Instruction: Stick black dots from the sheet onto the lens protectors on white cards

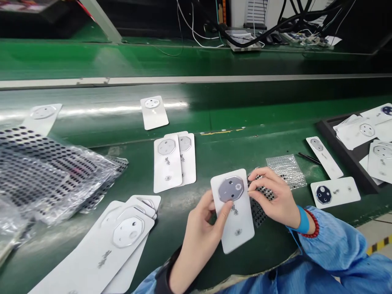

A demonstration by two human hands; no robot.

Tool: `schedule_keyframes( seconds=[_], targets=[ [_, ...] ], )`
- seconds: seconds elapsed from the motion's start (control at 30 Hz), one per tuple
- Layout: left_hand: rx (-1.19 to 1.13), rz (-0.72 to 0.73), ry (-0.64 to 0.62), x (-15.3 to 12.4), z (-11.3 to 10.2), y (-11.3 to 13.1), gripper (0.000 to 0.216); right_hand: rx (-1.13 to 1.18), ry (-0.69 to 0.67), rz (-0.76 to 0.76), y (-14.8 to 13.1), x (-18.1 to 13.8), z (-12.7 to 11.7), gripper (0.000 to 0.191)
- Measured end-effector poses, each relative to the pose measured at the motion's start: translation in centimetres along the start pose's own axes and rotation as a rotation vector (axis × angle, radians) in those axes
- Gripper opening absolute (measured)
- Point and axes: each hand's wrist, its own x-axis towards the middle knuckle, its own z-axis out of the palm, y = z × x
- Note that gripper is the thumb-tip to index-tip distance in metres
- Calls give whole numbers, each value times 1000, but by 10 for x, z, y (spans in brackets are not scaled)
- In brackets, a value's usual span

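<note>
Panel (235, 220) between both hands (202, 228)

White panel (237, 220) in left grip (203, 224)

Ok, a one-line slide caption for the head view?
Left hand holds a white panel with a grey octagon over a green bench, right hand at the panel's edge.

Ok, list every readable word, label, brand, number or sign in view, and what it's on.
No text is legible.
White panel in the left hand: dark marks, too small and blurred to read.
White panel pile, front left: similar marks, unreadable.
Lined sheet at the back: too small to read.
Striped floor tape, right edge: black and yellow, no words visible.
</note>
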Motion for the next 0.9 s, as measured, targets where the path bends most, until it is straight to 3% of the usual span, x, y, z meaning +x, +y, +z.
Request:
schedule_keyframes(
  seconds=[0.07,0.13,0.37,0.57,0.73,0.9],
  targets=[
    [61,70,-53,-4,7,-1,17,-58,28,-95,-10,0,5,11],
    [95,136,-88,-7,11,-2,9,-116,48,-153,-15,-1,10,12],
    [188,203,-85,-12,15,-3,12,-240,91,-238,-11,-9,15,15],
    [99,174,-89,-13,13,-5,9,-605,22,-462,-13,-18,14,28],
    [33,106,-109,-12,11,-6,12,-686,-74,-439,-16,-27,14,33],
    [-214,-83,-148,-8,7,3,26,-318,-143,-254,-7,-27,9,44]
  ],
)
